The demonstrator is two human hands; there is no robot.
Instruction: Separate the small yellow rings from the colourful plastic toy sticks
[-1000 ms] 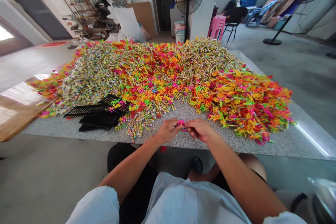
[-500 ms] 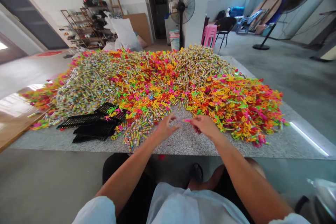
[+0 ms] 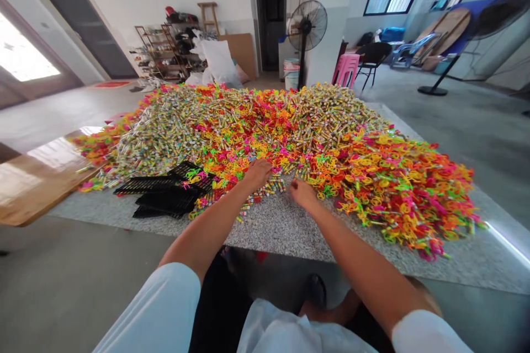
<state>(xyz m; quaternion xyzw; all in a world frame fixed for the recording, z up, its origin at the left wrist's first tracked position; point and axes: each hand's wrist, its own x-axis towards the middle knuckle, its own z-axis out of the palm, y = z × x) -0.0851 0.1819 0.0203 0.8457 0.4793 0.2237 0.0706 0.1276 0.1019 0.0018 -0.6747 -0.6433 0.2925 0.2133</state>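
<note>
A huge heap of small coloured plastic ring pieces (image 3: 385,176) and thin printed tubes (image 3: 174,121) covers the speckled stone table (image 3: 285,226). My left hand (image 3: 256,172) reaches into the heap's near edge, knuckles up, with its fingertips buried among loose tubes (image 3: 265,190). My right hand (image 3: 302,194) lies just to the right on the bare stone. Its fingers are drawn together and point at the heap, and what they pinch is hidden.
Black plastic trays (image 3: 165,193) lie stacked on the table left of my hands. A wooden tabletop (image 3: 33,187) adjoins the table at far left. Behind stand a floor fan (image 3: 307,27), a pink stool (image 3: 343,69), chairs and cluttered shelves (image 3: 165,49).
My hands were joined over a pink piece near the table's front edge. They came apart and both moved forward to the heap; the left hand now digs into the tubes. The camera tilted up.
</note>
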